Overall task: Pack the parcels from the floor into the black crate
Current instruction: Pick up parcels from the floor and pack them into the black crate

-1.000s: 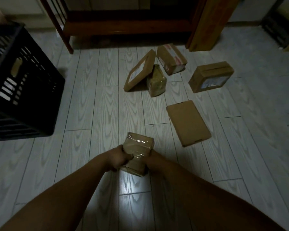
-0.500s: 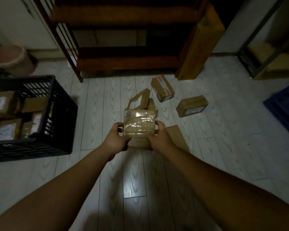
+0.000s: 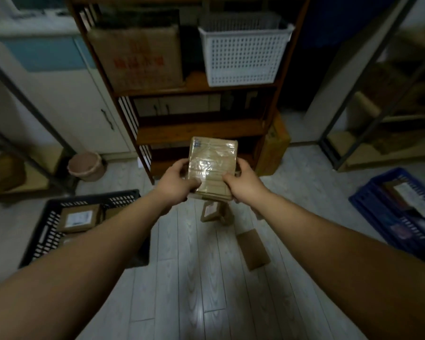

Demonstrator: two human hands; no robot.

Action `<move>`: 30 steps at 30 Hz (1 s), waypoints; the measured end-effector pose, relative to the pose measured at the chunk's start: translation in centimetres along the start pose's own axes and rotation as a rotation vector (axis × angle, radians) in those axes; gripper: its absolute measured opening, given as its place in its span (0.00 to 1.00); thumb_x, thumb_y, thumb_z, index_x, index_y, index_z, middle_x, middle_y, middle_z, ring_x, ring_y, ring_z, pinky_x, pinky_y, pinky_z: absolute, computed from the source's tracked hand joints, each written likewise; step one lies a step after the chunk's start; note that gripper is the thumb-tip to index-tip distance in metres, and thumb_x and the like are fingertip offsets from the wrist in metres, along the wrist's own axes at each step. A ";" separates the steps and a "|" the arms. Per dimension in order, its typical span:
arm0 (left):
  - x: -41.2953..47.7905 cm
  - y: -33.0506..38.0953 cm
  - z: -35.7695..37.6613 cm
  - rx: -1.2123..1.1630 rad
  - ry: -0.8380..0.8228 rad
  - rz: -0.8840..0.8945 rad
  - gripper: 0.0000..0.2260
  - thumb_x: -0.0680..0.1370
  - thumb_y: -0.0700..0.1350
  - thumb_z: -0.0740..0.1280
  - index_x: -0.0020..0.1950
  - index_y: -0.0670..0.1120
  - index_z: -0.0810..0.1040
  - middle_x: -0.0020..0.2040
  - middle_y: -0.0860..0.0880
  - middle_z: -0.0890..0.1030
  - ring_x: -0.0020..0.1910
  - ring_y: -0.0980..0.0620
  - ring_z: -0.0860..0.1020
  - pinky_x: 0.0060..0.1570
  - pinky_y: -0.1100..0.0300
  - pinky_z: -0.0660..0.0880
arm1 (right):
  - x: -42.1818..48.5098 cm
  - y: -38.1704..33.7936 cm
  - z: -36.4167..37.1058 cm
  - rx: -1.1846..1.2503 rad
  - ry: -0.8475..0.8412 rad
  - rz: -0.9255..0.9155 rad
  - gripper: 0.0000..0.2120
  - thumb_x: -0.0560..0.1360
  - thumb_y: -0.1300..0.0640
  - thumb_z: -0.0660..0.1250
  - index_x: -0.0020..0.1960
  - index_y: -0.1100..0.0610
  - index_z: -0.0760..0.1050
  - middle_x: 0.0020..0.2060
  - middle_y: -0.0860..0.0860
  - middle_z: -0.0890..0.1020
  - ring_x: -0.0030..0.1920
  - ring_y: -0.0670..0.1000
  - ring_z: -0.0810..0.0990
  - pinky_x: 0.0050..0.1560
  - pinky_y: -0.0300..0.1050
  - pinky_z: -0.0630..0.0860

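A brown parcel wrapped in clear tape is held up in front of me, well above the floor. My left hand grips its left side and my right hand grips its right side. The black crate stands on the floor at the lower left, partly behind my left forearm, with labelled parcels inside. On the floor below the held parcel lie a tilted parcel with a label and a flat brown parcel; other floor parcels are hidden behind my hands.
A wooden shelf unit stands straight ahead with a cardboard box and a white basket. A blue crate with parcels sits at the right. A pink bin is at the left, and metal racks flank both sides.
Both hands lifted the taped parcel off the floor and raised it high. My head came up, so the shelf fills the view and the crate shows at lower left.
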State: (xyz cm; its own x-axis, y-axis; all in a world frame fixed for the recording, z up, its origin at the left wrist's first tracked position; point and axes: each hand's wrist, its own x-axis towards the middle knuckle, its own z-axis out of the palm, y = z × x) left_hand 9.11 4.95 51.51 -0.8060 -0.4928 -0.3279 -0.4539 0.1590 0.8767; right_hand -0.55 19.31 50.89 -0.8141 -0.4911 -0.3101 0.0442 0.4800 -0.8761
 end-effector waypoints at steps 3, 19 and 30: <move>-1.9 5.1 -2.3 0.011 0.002 0.068 0.26 0.76 0.42 0.68 0.71 0.54 0.64 0.51 0.55 0.77 0.44 0.52 0.79 0.37 0.59 0.76 | -1.5 -5.0 -2.1 0.029 0.048 -0.050 0.25 0.78 0.53 0.63 0.73 0.47 0.61 0.61 0.50 0.77 0.54 0.50 0.78 0.35 0.35 0.72; -9.3 13.0 -8.6 -0.315 0.161 0.151 0.31 0.74 0.39 0.69 0.72 0.56 0.61 0.58 0.46 0.75 0.51 0.45 0.79 0.48 0.49 0.79 | -6.1 -17.3 -4.1 -0.144 0.025 -0.372 0.29 0.73 0.47 0.68 0.71 0.52 0.64 0.64 0.52 0.75 0.63 0.54 0.74 0.60 0.47 0.72; -11.0 4.4 -26.7 -0.300 0.378 -0.052 0.33 0.74 0.42 0.70 0.75 0.55 0.58 0.63 0.48 0.72 0.44 0.50 0.78 0.31 0.58 0.79 | -5.2 -24.2 14.2 0.179 -0.259 -0.198 0.28 0.71 0.58 0.72 0.66 0.48 0.63 0.54 0.50 0.75 0.48 0.50 0.79 0.43 0.48 0.81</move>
State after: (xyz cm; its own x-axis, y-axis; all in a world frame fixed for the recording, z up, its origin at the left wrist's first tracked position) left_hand 26.16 -11.72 68.34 -0.5652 -0.7788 -0.2720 -0.3154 -0.1006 0.9436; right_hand 10.85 -0.02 68.48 -0.6444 -0.7405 -0.1911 0.0200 0.2335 -0.9722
